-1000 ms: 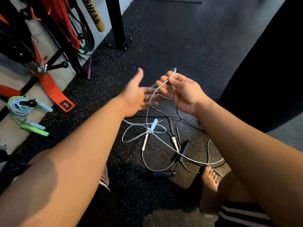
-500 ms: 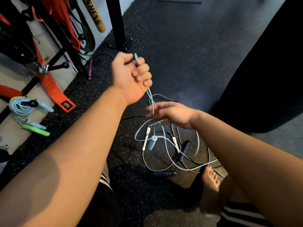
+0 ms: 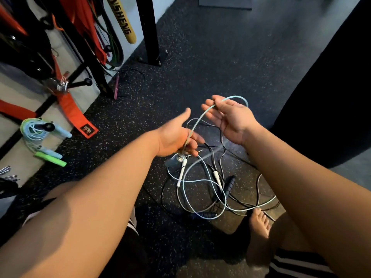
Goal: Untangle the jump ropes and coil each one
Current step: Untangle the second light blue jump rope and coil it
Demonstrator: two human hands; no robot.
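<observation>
A light blue jump rope (image 3: pixel 197 121) arcs from my right hand (image 3: pixel 230 119) down past my left hand (image 3: pixel 174 137). The right hand is palm up, and the rope passes between thumb and fingers and loops behind the hand. My left hand is spread, with the rope running between its straight fingers. A blurred light blue handle (image 3: pixel 174 161) dangles just below it. On the floor lies the tangle (image 3: pixel 202 197): white handles (image 3: pixel 181 173), a black handle (image 3: pixel 229 185), a dark blue handle (image 3: pixel 206 214) and thin black and white cords.
Coiled ropes (image 3: pixel 34 131) with blue and green handles lie at the left by the wall. An orange strap (image 3: pixel 76 115) and a black rack post (image 3: pixel 148 31) stand beyond. A large black bag (image 3: pixel 331 97) fills the right. My bare foot (image 3: pixel 259 223) touches the tangle's edge.
My left hand came down from its raised fist and spread its fingers. My right hand rose from over the tangle, palm up, with the light blue rope now looped over it.
</observation>
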